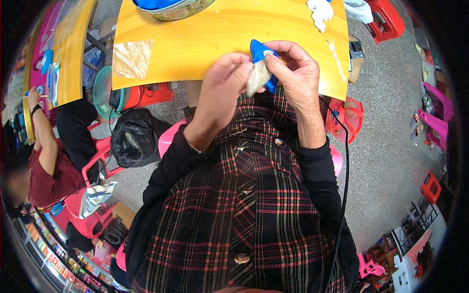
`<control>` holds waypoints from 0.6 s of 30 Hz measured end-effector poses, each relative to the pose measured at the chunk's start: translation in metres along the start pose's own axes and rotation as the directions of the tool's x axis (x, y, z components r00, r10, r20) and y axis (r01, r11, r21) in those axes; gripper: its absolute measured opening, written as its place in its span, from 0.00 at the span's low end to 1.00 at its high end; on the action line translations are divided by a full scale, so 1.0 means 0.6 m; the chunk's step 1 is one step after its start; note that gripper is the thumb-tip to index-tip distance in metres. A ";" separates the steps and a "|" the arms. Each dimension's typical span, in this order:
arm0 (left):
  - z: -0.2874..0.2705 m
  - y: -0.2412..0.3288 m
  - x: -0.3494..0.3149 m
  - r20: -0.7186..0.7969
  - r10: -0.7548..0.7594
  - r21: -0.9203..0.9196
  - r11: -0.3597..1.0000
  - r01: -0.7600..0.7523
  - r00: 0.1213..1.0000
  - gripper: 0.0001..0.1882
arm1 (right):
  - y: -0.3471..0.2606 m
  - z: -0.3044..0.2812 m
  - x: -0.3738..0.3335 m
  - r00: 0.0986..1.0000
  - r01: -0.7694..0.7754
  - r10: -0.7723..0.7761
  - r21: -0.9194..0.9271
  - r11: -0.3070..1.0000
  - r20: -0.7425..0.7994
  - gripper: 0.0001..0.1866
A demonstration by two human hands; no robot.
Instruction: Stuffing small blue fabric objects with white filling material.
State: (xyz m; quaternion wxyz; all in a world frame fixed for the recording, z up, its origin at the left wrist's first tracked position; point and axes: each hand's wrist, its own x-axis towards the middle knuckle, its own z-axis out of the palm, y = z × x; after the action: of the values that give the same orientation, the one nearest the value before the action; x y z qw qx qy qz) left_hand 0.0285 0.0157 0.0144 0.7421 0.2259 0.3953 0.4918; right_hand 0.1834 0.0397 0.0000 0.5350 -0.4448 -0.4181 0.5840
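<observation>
In front of my body, over the near edge of the yellow table (205, 49), both hands work at a small piece of shiny blue fabric (257, 48). A greyish-beige, soft-looking piece (259, 78) lies against it; whether the two are joined I cannot tell. My right hand (298, 75) is closed, thumb and fingers pinching the blue fabric near the top of the beige piece. My left hand (223, 85) is closed too, with thumb and forefinger pinched at the beige piece's left edge. Some blue fabric shows below the right fingers.
A round patterned tin (178, 10) with blue material stands at the table's far side. A clear plastic bag (132, 58) lies left, white stuffing (320, 13) far right. A black cable (346, 161) runs down my right side. Another person (53, 171) sits at the left.
</observation>
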 end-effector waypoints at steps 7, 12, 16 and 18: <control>0.008 -0.023 -0.004 -0.072 0.236 0.308 0.930 -0.203 0.969 0.04 | 0.008 0.023 -0.005 0.996 0.091 -0.093 -0.144 0.985 -0.007 0.12; 0.012 -0.014 -0.004 -0.127 0.287 0.336 0.913 -0.231 0.949 0.02 | -0.010 0.003 -0.003 0.985 0.072 -0.061 -0.065 0.995 0.158 0.19; 0.009 -0.003 0.004 -0.064 0.296 0.347 0.902 -0.257 0.953 0.02 | -0.033 -0.011 0.002 0.942 0.115 -0.061 -0.147 0.982 0.330 0.25; 0.007 0.002 0.005 -0.014 0.238 0.175 0.957 -0.232 0.971 0.02 | -0.030 -0.011 0.005 0.947 0.110 -0.067 -0.120 0.987 0.313 0.25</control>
State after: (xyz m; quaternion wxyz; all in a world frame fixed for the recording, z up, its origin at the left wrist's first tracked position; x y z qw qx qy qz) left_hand 0.0321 0.0192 0.0167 0.6490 0.3257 0.4196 0.5446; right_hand 0.1941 0.0442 0.0157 0.4575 -0.3645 -0.5547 0.5918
